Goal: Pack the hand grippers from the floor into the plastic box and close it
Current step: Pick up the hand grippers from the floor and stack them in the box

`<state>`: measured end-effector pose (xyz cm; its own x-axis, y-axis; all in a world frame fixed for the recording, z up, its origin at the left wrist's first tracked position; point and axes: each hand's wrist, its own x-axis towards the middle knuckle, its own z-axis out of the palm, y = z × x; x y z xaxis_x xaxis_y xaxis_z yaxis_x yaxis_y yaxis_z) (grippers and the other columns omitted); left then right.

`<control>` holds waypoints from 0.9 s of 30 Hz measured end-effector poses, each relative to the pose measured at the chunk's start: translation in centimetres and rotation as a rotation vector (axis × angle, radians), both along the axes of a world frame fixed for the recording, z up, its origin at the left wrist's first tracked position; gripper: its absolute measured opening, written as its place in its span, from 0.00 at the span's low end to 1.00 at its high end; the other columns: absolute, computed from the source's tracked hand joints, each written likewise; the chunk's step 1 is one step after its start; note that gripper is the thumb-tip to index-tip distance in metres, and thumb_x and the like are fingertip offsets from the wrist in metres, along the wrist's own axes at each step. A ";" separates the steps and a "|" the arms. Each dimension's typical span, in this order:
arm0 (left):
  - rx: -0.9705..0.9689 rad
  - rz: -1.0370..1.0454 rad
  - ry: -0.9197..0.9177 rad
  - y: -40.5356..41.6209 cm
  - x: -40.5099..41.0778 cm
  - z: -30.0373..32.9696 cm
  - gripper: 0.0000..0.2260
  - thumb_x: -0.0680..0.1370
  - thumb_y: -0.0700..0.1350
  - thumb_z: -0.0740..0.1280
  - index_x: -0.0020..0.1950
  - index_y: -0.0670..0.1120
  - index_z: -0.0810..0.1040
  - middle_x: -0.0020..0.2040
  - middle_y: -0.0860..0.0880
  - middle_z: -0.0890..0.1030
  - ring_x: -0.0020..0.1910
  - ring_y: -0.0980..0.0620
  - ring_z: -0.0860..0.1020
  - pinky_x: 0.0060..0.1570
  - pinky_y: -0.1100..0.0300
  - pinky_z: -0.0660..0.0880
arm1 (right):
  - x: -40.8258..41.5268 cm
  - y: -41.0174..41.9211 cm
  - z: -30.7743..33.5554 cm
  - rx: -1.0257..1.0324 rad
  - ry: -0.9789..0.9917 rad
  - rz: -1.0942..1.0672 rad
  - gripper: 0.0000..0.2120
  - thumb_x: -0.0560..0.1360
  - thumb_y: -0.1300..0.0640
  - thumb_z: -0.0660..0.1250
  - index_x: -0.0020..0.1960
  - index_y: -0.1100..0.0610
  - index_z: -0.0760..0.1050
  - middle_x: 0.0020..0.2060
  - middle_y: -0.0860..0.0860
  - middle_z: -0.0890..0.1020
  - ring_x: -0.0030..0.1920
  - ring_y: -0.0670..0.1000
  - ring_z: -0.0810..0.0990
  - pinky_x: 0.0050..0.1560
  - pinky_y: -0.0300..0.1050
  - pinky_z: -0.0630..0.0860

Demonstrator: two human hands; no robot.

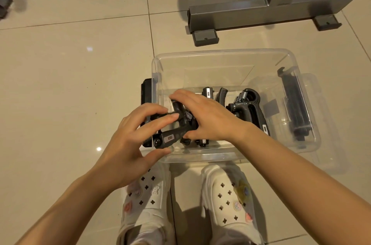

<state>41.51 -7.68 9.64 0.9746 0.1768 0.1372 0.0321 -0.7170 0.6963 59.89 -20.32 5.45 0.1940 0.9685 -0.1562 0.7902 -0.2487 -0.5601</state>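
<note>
Hand grippers, black with coiled springs, sit in a clear plastic box (230, 58) on the tiled floor (70, 84), straight ahead of your feet. Your left hand (128, 148) and right hand (208, 116) meet over the near left corner of the box, both holding one hand gripper (170, 136) that hangs above the rim. The left grip is partly closed: its fingers curl over the top of the gripper's handle and the thumb lies below it, near the box's front edge. The right grip is also curled, fingers draped over the upper part of the same gripper and thumb tucked beneath, so the spring end is hidden under your palm.

Just to the right of your right hand, a second hand gripper (247, 104) lies inside the box with its metal spring showing. More black pieces lie beneath and beyond your right hand; you cannot tell how many. Farther right, a black latch (295, 104) runs along the box's right wall. Left of your left fingers, another black latch (146, 92) sits against the outside of the box.

Beyond the box stands a grey metal frame (261, 12). Below your hands are your white clogs (226, 198).
</note>
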 end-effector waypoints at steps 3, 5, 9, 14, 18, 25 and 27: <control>0.016 0.036 0.007 0.6 0.3 -0.6 0.28 0.72 0.55 0.66 0.71 0.54 0.66 0.69 0.51 0.67 0.70 0.50 0.65 0.63 0.41 0.68 | 0.4 -0.8 0.5 -0.059 -0.094 -0.058 0.47 0.63 0.44 0.72 0.75 0.50 0.52 0.73 0.49 0.60 0.71 0.52 0.64 0.65 0.57 0.68; 0.074 0.147 0.062 0.8 1.5 -1.1 0.30 0.71 0.60 0.64 0.72 0.56 0.64 0.72 0.51 0.64 0.74 0.49 0.57 0.70 0.42 0.60 | 0.9 -1.5 0.9 -0.154 -0.156 -0.178 0.47 0.62 0.43 0.73 0.74 0.52 0.54 0.73 0.51 0.61 0.71 0.54 0.63 0.66 0.56 0.65; 0.223 0.288 0.178 -1.4 4.8 -2.7 0.32 0.72 0.65 0.57 0.74 0.55 0.62 0.76 0.49 0.58 0.76 0.48 0.47 0.71 0.43 0.51 | 1.8 -2.2 0.6 -0.438 -0.214 -0.475 0.44 0.62 0.40 0.73 0.70 0.58 0.61 0.64 0.55 0.68 0.64 0.58 0.68 0.63 0.53 0.67; 0.243 0.316 0.182 -2.1 5.1 -3.8 0.29 0.73 0.61 0.60 0.73 0.55 0.65 0.78 0.51 0.52 0.77 0.51 0.43 0.73 0.45 0.44 | 1.7 -1.7 -0.9 -0.702 -0.419 -0.393 0.42 0.67 0.32 0.67 0.68 0.59 0.63 0.64 0.58 0.70 0.64 0.60 0.69 0.62 0.54 0.65; 0.287 0.318 0.189 -2.2 5.2 -3.6 0.29 0.72 0.60 0.61 0.73 0.55 0.65 0.78 0.51 0.51 0.77 0.51 0.43 0.73 0.46 0.43 | 3.1 -2.5 -0.2 -0.571 -0.405 -0.144 0.47 0.67 0.35 0.70 0.76 0.50 0.49 0.74 0.57 0.55 0.72 0.61 0.58 0.68 0.58 0.59; 0.301 0.332 0.206 -2.2 5.3 -3.8 0.28 0.72 0.61 0.59 0.71 0.53 0.70 0.77 0.50 0.55 0.77 0.50 0.45 0.73 0.47 0.44 | 4.5 -2.9 -2.3 -0.533 -0.622 0.507 0.61 0.63 0.35 0.73 0.72 0.41 0.27 0.73 0.55 0.29 0.75 0.63 0.37 0.72 0.64 0.44; 0.294 0.336 0.191 -2.2 5.3 -3.9 0.28 0.72 0.61 0.58 0.70 0.53 0.71 0.77 0.49 0.57 0.77 0.50 0.46 0.73 0.47 0.45 | 4.7 -2.5 -2.7 -0.539 -0.629 0.516 0.62 0.62 0.35 0.74 0.72 0.40 0.25 0.73 0.56 0.28 0.75 0.63 0.36 0.72 0.65 0.42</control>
<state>46.83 -9.88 5.75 0.8829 0.4666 0.0531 0.4030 -0.8108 0.4246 64.61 -22.86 2.78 -0.0340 0.7871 -0.6159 0.9896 0.1125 0.0891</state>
